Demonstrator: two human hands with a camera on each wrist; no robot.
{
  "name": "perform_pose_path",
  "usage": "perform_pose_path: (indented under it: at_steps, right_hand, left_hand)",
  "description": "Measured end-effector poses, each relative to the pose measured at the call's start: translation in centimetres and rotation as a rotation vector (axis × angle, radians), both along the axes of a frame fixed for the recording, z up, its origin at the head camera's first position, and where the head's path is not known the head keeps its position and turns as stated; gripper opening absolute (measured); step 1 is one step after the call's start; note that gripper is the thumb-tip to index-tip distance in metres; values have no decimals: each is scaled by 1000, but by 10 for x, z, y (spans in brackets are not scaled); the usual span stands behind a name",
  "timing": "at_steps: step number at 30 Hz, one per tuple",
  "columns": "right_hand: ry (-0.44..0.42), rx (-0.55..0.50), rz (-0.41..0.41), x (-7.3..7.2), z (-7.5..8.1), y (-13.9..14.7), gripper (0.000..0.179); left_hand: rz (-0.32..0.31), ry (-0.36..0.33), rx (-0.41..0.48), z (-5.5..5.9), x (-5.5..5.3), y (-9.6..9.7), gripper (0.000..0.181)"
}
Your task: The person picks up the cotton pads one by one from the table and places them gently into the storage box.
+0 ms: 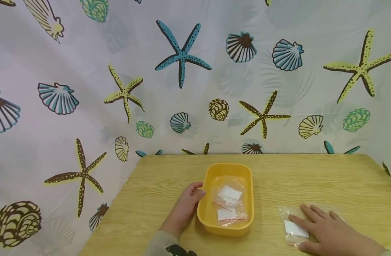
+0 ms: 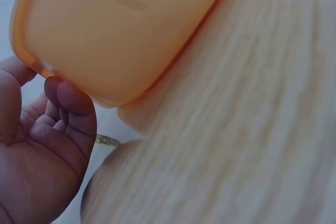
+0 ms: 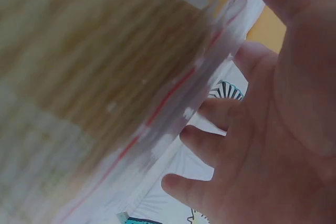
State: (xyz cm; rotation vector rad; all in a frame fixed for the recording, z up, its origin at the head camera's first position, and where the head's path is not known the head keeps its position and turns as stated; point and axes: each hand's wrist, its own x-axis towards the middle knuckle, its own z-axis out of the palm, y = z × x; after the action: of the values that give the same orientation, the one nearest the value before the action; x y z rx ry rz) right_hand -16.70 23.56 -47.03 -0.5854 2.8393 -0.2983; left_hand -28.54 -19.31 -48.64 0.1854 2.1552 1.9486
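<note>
A yellow plastic bin (image 1: 225,230) stands on the table, holding clear zip bags (image 1: 230,193) with white folded pieces inside and red seal strips. My left hand (image 1: 186,204) grips the bin's left rim; in the left wrist view its fingertips (image 2: 73,98) are curled against the bin's edge. To the right of the bin, another clear zip bag (image 1: 296,230) with a white piece lies on the table. My right hand (image 1: 330,231) rests on this bag with fingers spread and fairly straight. The bag's red seal (image 3: 168,98) appears beside the hand in the right wrist view.
The wooden table (image 1: 170,170) has rounded far corners. Behind it and along the left hangs a white curtain (image 1: 208,78) printed with starfish and shells.
</note>
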Motion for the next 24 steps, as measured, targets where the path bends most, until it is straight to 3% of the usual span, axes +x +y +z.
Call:
perform_pose_path:
  at_steps: [5,16,24]
  right_hand:
    - [17,-4,6,0,1,1,77]
    - [235,46,69,-1,-2,4,68]
    - [238,88,79,-3,-2,7,61]
  left_hand:
    - [4,1,-10,2,0,1,44]
    - [14,6,-22,3,-1,1,45]
    - [-3,6,-14,2,-1,1,47]
